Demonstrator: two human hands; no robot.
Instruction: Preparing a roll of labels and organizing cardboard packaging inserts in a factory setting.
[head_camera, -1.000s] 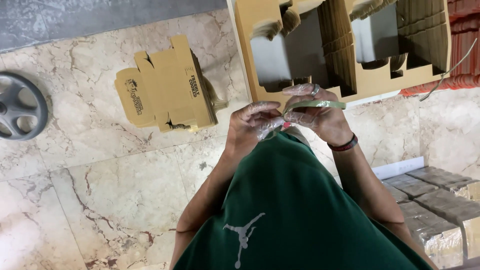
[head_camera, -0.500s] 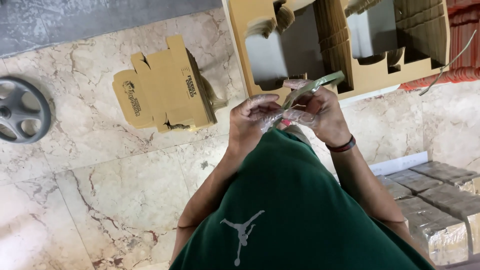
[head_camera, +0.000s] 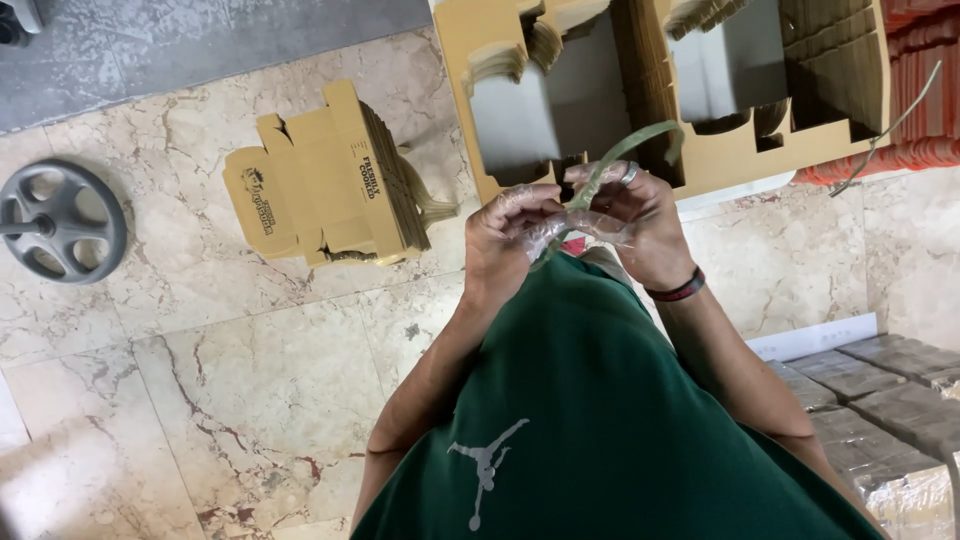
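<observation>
Left fingers: curled shut on the clear plastic film (head_camera: 580, 228), pinching its near end; the left hand (head_camera: 515, 240) sits in front of the chest, back of the hand up.
Right fingers: closed on the same film from the other side and also on the green strap (head_camera: 625, 155); a ring shows on one finger. The right hand (head_camera: 640, 230) faces the left, fingertips nearly meeting.
Clear plastic film: a crumpled, thin strip stretched between the two hands; it appears pulled taut, likely so it can be worked or twisted.
Green strap: a narrow flat band rising from the right fingers in an arc up and to the right, its free end over the die-cut cardboard; whether it is tied to the film cannot be told.
Wristband: dark band with a red edge (head_camera: 678, 290) on the right wrist.
Shirt: dark green (head_camera: 600, 400), filling the lower middle of the view.
Die-cut cardboard sheets: large tan stack (head_camera: 740, 150) just beyond the hands, with shaped openings.
Folded carton blanks: smaller tan stack (head_camera: 330, 180) on the floor, left of the hands, well apart from them.
Wheel: grey spoked disc (head_camera: 60, 220) at far left.
Wrapped bundles: film-covered blocks (head_camera: 880, 390) at lower right.
Floor: marble tiles (head_camera: 200, 380) underfoot.
</observation>
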